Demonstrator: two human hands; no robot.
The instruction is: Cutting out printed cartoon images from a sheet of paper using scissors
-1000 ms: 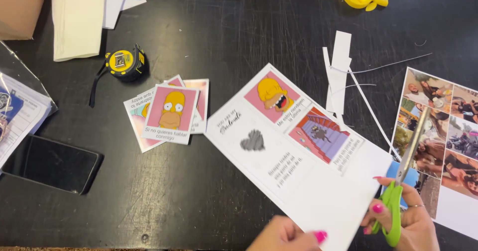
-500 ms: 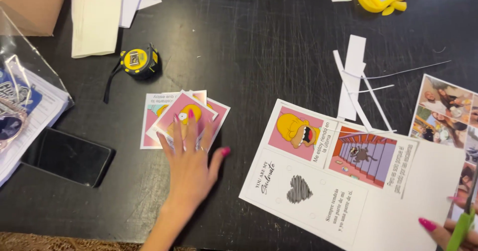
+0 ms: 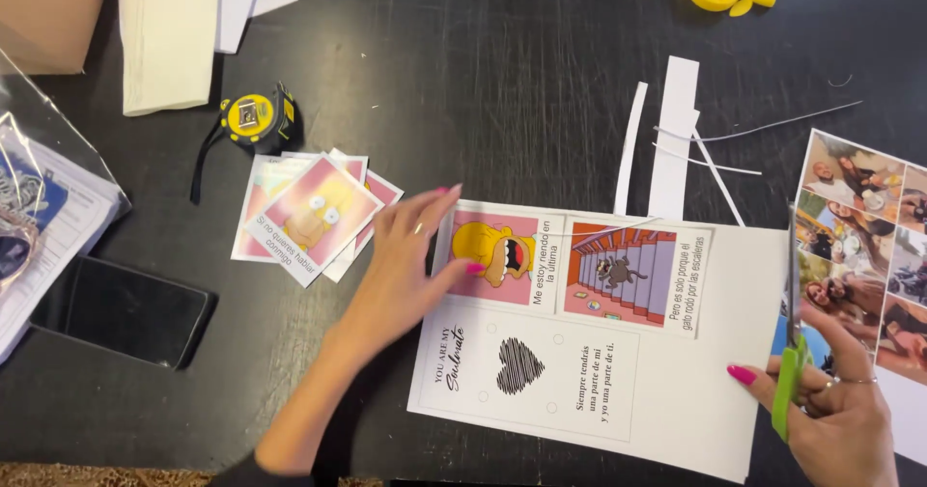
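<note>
Right hand closed round the green handles of the scissors; blades upright in view, tips away from the person, at the sheet's right edge. Sheet lies with its long axis left-right, slightly tilted. Left hand flat, fingers spread, on the sheet's left corner, beside the cards.

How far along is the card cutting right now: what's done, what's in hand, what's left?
Done: a small stack of cut cards lies beside the tape measure, and trimmed paper strips sit above the sheet. In hand: the left hand rests on the printed sheet, while the right hand holds green scissors at its right edge. Left: three panels remain uncut on that sheet.
</note>
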